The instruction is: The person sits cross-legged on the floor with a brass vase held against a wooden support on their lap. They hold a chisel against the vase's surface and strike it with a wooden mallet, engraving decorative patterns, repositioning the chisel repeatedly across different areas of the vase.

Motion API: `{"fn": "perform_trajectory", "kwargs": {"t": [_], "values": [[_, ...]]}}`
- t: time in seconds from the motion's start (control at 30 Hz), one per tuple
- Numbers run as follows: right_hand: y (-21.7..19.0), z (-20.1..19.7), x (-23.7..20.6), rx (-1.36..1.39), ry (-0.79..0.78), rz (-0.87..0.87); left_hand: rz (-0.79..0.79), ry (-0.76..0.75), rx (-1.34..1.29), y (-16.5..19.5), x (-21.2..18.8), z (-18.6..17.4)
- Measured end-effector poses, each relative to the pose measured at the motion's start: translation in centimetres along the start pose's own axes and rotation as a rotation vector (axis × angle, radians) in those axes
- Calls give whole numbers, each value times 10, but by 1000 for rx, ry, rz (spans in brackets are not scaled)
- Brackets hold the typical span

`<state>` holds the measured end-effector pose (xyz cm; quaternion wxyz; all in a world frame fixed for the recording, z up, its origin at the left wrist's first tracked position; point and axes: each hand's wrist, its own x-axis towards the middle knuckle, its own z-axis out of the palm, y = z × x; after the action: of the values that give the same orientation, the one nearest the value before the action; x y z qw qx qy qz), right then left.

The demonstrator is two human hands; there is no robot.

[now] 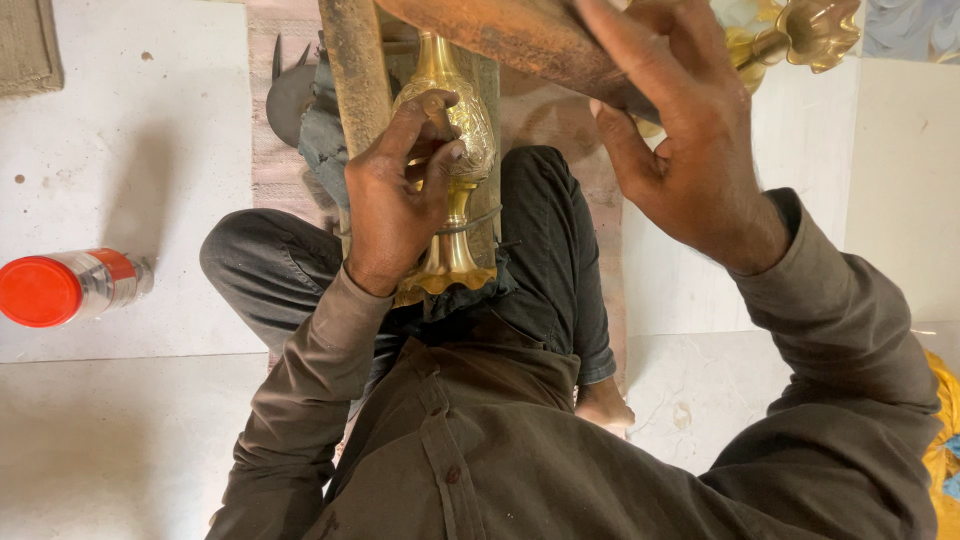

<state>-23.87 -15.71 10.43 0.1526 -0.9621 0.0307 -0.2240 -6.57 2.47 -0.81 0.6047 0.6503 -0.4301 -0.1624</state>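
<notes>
My left hand is closed around a small engraved brass vase that lies between two wooden bars over my lap, its flared foot pointing toward me. A wire loops around the vase's stem. My right hand is raised and grips a thick rust-brown wooden mallet or bar that crosses the top of the view above the vase.
A clear jar with a red lid lies on the white floor at left. Another brass piece stands at top right. A dark metal tool sits behind the bars. Yellow cloth shows at the right edge.
</notes>
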Motion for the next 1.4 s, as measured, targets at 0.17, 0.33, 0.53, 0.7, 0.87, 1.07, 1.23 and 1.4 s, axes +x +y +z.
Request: {"fn": "perform_trajectory", "kwargs": {"t": [0.17, 0.33, 0.53, 0.7, 0.87, 1.07, 1.23, 1.4], "values": [[1, 0, 4, -405, -83, -101, 14, 34, 89, -4, -2, 2], [3, 3, 1, 10, -21, -40, 20, 12, -6, 0, -2, 2], [1, -3, -9, -171, -28, -43, 8, 11, 11, 5, 1, 0], [1, 1, -1, -92, -22, -76, 54, 18, 28, 3, -1, 1], [0, 1, 3, -221, -49, -97, 7, 26, 93, -4, -2, 2], [6, 6, -3, -279, -41, -100, 53, 11, 101, -8, 2, 2], [8, 7, -6, -259, -33, -59, 60, -12, 76, -3, 0, 1], [1, 5, -8, 15, 28, -4, 40, 4, 46, 1, -2, 3]]}}
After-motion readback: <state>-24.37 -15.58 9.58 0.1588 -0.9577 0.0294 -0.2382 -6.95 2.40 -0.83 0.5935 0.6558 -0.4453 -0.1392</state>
